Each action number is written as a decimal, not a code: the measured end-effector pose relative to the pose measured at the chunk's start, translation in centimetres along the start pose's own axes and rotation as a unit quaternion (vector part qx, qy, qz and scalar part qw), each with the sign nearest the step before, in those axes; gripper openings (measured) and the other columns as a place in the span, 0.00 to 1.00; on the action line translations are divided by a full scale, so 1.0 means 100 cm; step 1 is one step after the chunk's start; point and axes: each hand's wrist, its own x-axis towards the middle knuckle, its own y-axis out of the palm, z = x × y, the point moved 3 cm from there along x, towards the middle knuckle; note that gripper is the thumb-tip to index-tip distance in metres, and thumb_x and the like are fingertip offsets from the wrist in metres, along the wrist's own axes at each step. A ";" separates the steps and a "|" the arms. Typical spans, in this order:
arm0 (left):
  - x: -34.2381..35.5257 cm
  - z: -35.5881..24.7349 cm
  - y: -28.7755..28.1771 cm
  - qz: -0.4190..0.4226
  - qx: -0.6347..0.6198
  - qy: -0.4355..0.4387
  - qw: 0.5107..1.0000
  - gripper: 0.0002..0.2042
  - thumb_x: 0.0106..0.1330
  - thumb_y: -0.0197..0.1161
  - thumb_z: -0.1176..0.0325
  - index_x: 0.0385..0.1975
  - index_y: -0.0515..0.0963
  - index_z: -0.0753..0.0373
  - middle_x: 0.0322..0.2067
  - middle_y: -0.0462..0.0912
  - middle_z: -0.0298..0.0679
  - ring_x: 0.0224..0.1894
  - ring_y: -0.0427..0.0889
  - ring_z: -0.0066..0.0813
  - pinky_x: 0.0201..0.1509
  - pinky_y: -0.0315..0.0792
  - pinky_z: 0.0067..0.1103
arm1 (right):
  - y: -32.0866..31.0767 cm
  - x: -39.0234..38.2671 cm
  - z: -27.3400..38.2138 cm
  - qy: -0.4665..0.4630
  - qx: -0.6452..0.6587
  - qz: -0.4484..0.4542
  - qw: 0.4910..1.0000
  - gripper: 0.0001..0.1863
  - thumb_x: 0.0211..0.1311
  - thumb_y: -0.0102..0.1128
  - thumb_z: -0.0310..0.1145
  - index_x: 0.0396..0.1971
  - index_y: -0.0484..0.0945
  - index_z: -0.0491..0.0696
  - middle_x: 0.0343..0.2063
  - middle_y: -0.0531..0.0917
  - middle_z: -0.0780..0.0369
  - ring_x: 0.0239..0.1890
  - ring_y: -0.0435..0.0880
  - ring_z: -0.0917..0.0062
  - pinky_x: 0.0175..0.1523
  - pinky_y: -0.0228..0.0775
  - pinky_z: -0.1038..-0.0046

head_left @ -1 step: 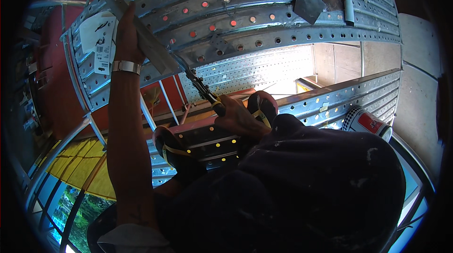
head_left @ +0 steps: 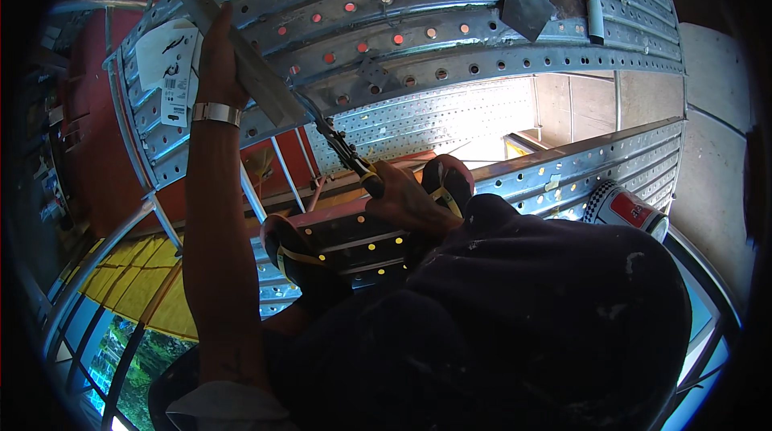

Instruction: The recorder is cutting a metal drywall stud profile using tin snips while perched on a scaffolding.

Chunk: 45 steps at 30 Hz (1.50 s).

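Left hand [head_left: 215,69] up at 10 o'clock, fingers wrapped around a flat grey metal strip [head_left: 256,77]. The strip is thin sheet with a dull galvanised finish, running diagonally from 11 o'clock down toward centre. A shiny metal cuff [head_left: 215,113] sits on that wrist.

Right hand [head_left: 410,202] near centre, closed tight on the yellow-and-black grips of a pair of tin snips [head_left: 346,149]. The snip blades point toward 10 o'clock and meet the lower end of the strip; whether the blades are biting into it or just touching, I cannot tell.

Behind the strip: stacked perforated steel planks [head_left: 418,21], ribbed, bright zinc, with rows of round holes showing red through. A second perforated plank [head_left: 587,166] runs out to 3 o'clock. A bent dark sheet offcut [head_left: 527,5] lies on the stack at 1 o'clock. A white paper tag [head_left: 165,69] hangs just left of the left hand.

A cylindrical can [head_left: 627,210] with a red label and chequered band lies on its side at 3 o'clock. Dark sandals with yellow straps, one [head_left: 293,258] at 8 o'clock of centre, the other [head_left: 446,182] just right of the right hand, rest on perforated decking. Dark paint-flecked trousers [head_left: 523,326] fill 5 o'clock.
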 end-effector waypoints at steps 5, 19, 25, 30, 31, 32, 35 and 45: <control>-0.009 0.001 0.009 0.015 0.011 -0.016 1.000 0.29 0.61 0.61 0.45 0.53 0.64 0.58 0.37 0.69 0.41 0.33 0.73 0.30 0.25 0.75 0.30 | 0.003 0.002 -0.002 -0.021 -0.004 -0.022 1.000 0.21 0.43 0.61 0.30 0.38 0.68 0.37 0.27 0.78 0.46 0.33 0.79 0.51 0.38 0.67 0.58; -0.018 0.003 0.015 0.004 0.057 -0.034 0.998 0.34 0.61 0.59 0.43 0.59 0.65 0.63 0.40 0.73 0.38 0.36 0.71 0.26 0.36 0.72 0.27 | 0.007 0.006 -0.007 -0.024 -0.030 -0.042 0.998 0.20 0.43 0.62 0.30 0.36 0.68 0.36 0.26 0.79 0.45 0.32 0.80 0.50 0.38 0.69 0.57; -0.034 0.001 0.039 0.009 0.035 0.004 0.999 0.30 0.62 0.59 0.43 0.54 0.70 0.62 0.33 0.72 0.34 0.30 0.71 0.22 0.29 0.70 0.23 | 0.003 0.009 -0.003 -0.005 -0.032 -0.059 0.998 0.19 0.44 0.61 0.30 0.36 0.68 0.36 0.27 0.79 0.45 0.33 0.80 0.50 0.38 0.69 0.57; -0.025 0.000 0.026 0.020 0.060 -0.020 0.998 0.30 0.62 0.59 0.43 0.54 0.69 0.62 0.35 0.72 0.35 0.34 0.69 0.23 0.34 0.70 0.23 | 0.007 0.009 -0.002 -0.036 -0.043 -0.096 0.994 0.16 0.45 0.61 0.29 0.32 0.71 0.36 0.24 0.79 0.47 0.30 0.80 0.51 0.36 0.70 0.58; -0.025 0.000 0.027 0.019 0.068 -0.037 0.997 0.31 0.61 0.59 0.44 0.55 0.68 0.62 0.38 0.72 0.36 0.35 0.69 0.24 0.36 0.71 0.24 | 0.012 0.011 -0.008 -0.037 -0.042 -0.096 0.994 0.16 0.45 0.61 0.29 0.32 0.71 0.36 0.24 0.79 0.47 0.30 0.80 0.51 0.36 0.70 0.58; -0.024 0.001 0.028 0.019 0.070 -0.036 0.997 0.31 0.61 0.59 0.44 0.55 0.68 0.62 0.38 0.72 0.36 0.35 0.69 0.24 0.36 0.71 0.24 | 0.016 0.013 -0.015 -0.047 -0.019 -0.111 0.993 0.15 0.45 0.61 0.29 0.32 0.71 0.36 0.24 0.79 0.47 0.29 0.80 0.51 0.36 0.70 0.58; -0.021 0.003 0.026 -0.002 0.001 -0.042 0.999 0.31 0.61 0.60 0.44 0.56 0.66 0.61 0.40 0.71 0.37 0.34 0.69 0.24 0.35 0.71 0.24 | 0.014 0.013 -0.015 -0.043 0.011 -0.110 0.993 0.14 0.46 0.61 0.28 0.32 0.70 0.37 0.26 0.79 0.48 0.30 0.80 0.50 0.36 0.70 0.58; -0.021 0.001 0.019 0.007 -0.018 -0.048 0.999 0.27 0.64 0.59 0.49 0.56 0.65 0.60 0.43 0.72 0.39 0.35 0.73 0.27 0.37 0.73 0.24 | 0.014 0.012 -0.016 -0.106 -0.016 -0.153 0.982 0.20 0.46 0.62 0.29 0.40 0.68 0.39 0.30 0.79 0.48 0.35 0.81 0.50 0.39 0.70 0.56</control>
